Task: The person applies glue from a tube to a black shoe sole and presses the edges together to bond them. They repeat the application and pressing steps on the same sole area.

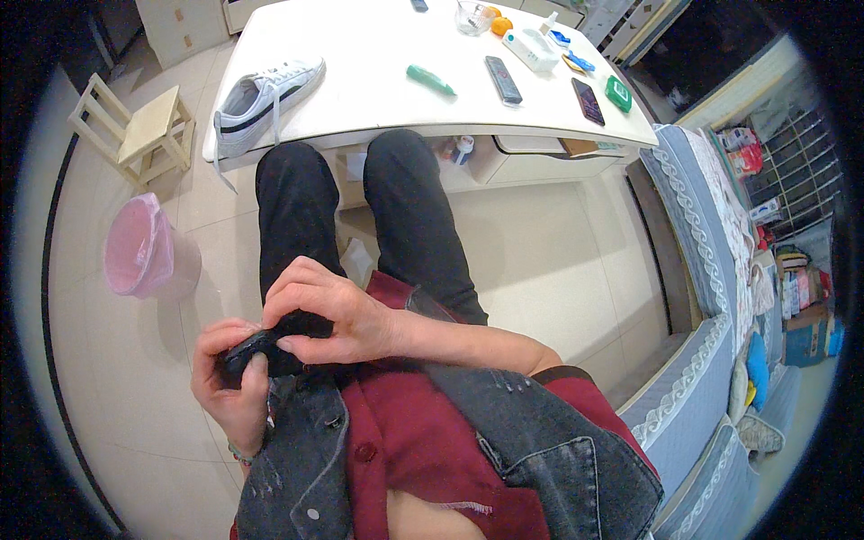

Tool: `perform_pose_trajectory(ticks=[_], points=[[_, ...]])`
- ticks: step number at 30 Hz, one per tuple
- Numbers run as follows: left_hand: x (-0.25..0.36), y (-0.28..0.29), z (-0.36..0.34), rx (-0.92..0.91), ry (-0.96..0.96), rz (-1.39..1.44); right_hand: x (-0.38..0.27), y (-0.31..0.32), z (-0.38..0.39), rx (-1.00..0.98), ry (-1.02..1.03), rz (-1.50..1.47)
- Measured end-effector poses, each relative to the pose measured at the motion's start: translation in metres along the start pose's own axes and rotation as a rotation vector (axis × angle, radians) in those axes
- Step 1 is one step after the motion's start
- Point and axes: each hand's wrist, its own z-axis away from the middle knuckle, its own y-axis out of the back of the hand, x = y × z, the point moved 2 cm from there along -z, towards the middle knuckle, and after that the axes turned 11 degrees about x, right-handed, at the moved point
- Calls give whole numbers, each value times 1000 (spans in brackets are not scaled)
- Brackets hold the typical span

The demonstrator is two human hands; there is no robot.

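Note:
Both my hands are closed on a small black item (pixel 255 350) in front of my lap, at my left thigh. It looks soft and bunched; its exact kind is too hidden to make out. My left hand (pixel 227 382) grips its left end, thumb on top. From above and the right, my right hand (pixel 326 308) pinches it between thumb and fingers. Beyond my knees, a white sneaker (pixel 270 94) with a black stripe lies at the left end of the white table (pixel 360 76). One of its laces hangs over the table's front edge.
A green tube (pixel 431 80), a remote control (pixel 503 81), a phone (pixel 588 101) and oranges (pixel 502 26) lie on the table. Left stand a pink-lined bin (pixel 148 252) and a small wooden chair (pixel 148 130). A blue-grey covered sofa (pixel 679 387) runs along the right.

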Motion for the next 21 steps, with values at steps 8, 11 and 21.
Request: perform_pose_trajectory(ticks=[8, 11, 21], points=[[-1, 3, 0, -21, 63, 8, -2, 0, -1, -9, -31, 45], [-1, 5, 0, -12, 17, -31, -5, -1, -4, -41, -40, 69], [-5, 19, -22, 38, 52, 130, 14, -20, -33, -91, -42, 33]])
